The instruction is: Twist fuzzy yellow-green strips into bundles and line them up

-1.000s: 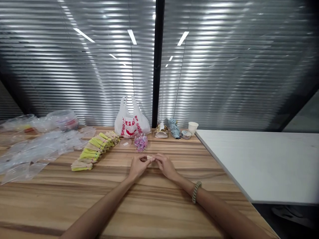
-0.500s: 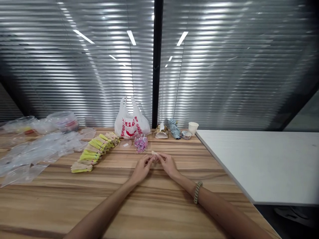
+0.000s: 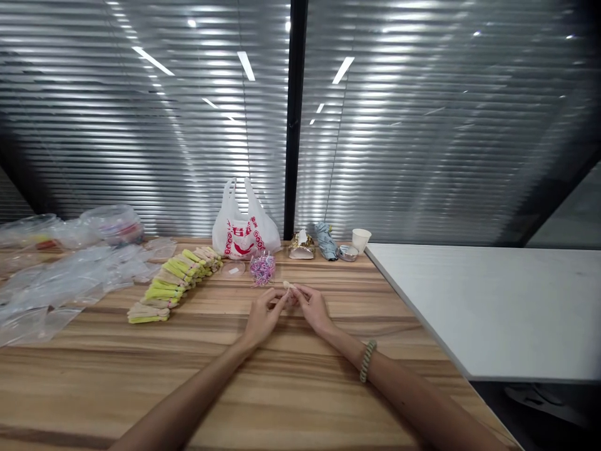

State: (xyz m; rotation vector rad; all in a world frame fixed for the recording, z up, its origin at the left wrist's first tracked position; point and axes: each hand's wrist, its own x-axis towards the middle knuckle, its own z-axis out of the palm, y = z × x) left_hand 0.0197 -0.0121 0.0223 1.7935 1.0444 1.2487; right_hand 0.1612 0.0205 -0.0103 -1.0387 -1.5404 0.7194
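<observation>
Yellow-and-beige bundles [image 3: 165,285] lie left of a clear plastic tub [image 3: 273,257] filled with pink-purple strands [image 3: 261,269]; nearer than the tub, the left hand [image 3: 263,316] and right hand [image 3: 315,311] narrowly pinch a small cream-coloured piece [image 3: 287,285]; rightward stands a white paper cup [image 3: 360,240], contents hidden.

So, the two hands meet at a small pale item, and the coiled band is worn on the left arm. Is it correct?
The arm is wrong: the head view shows the coiled band on the right arm. The left hand and right hand do meet at the small pale item.
</observation>
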